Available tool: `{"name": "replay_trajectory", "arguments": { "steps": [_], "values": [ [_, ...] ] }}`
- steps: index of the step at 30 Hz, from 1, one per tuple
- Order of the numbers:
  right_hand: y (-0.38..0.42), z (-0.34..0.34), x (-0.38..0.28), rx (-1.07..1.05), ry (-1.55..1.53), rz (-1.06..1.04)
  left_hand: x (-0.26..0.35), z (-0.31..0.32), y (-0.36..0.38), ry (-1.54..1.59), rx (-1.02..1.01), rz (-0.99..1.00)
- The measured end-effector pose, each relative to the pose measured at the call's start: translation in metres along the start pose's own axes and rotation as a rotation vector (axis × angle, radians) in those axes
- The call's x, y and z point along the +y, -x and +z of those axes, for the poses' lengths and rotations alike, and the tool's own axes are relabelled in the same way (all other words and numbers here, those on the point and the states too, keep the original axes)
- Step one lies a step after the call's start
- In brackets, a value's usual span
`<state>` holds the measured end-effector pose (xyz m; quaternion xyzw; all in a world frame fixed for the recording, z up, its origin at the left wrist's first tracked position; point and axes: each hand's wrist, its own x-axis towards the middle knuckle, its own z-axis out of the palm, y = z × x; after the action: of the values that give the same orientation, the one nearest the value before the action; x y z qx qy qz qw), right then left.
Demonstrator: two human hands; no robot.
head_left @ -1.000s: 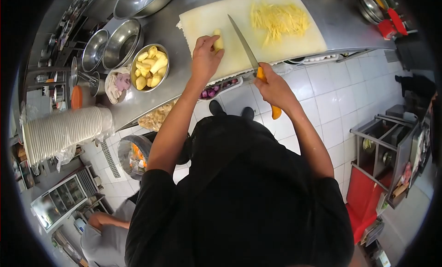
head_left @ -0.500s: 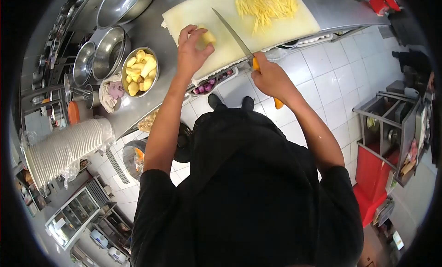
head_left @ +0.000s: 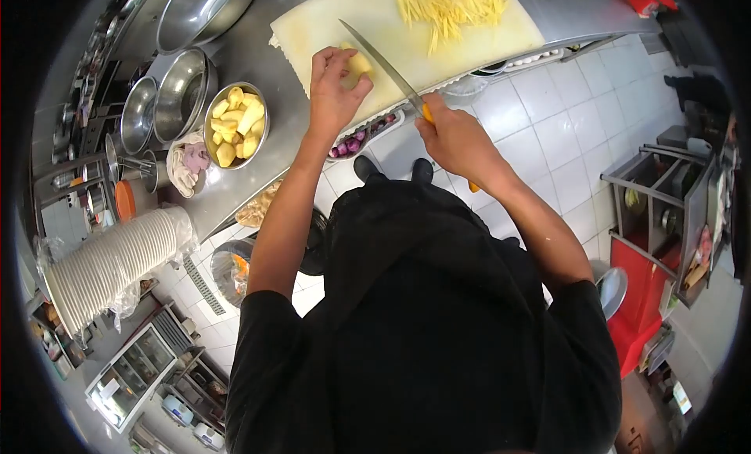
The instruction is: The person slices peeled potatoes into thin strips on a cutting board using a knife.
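My left hand point(head_left: 336, 90) is at the left part of the white cutting board point(head_left: 313, 23), its thumb and fingers curled around a peeled yellow potato piece point(head_left: 358, 63). In my right hand point(head_left: 458, 137) is the orange handle of a long knife point(head_left: 383, 61). The blade points up and left over the board, just right of the potato piece. A pile of thin yellow strips point(head_left: 454, 12) lies on the board's far side. Left of the board, a steel bowl point(head_left: 267, 129) holds several peeled potatoes point(head_left: 252, 116).
Empty steel bowls point(head_left: 137, 115) and a cloth point(head_left: 186, 163) are on the left of the counter point(head_left: 285, 94). Stacked white plates point(head_left: 117, 258) stand nearer. Purple onions point(head_left: 350, 145) sit in a container below the board's edge. A metal rack point(head_left: 653, 203) is at the right.
The knife and my right hand have shifted left, bringing the blade closer to the potato piece. My left hand has moved slightly right and down. A round metal item now shows by the red box.
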<state>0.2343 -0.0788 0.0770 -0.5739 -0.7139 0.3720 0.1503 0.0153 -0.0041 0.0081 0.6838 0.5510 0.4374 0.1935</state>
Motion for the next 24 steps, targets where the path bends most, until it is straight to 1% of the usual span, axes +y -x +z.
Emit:
{"name": "replay_trajectory", "arguments": {
  "steps": [3,6,9,12,15,24],
  "values": [
    [0.001,-0.001,-0.006,0.01,0.002,-0.001,-0.007,-0.007,-0.005,-0.214,0.009,0.206],
    [0.002,-0.002,-0.008,0.013,-0.015,-0.013,-0.013,-0.011,-0.012,-0.206,-0.059,0.286],
    [0.005,-0.007,-0.013,0.003,-0.033,-0.017,-0.016,-0.012,-0.011,-0.165,-0.106,0.216],
    [0.008,-0.012,-0.019,-0.016,-0.039,-0.007,-0.016,-0.01,-0.011,-0.18,-0.094,0.23],
    [0.009,-0.014,-0.02,-0.024,-0.039,-0.004,-0.014,-0.011,-0.009,-0.154,-0.111,0.188],
    [0.001,-0.012,-0.024,-0.096,0.036,0.038,-0.011,-0.009,-0.009,-0.158,-0.059,0.231]
  ]
}}
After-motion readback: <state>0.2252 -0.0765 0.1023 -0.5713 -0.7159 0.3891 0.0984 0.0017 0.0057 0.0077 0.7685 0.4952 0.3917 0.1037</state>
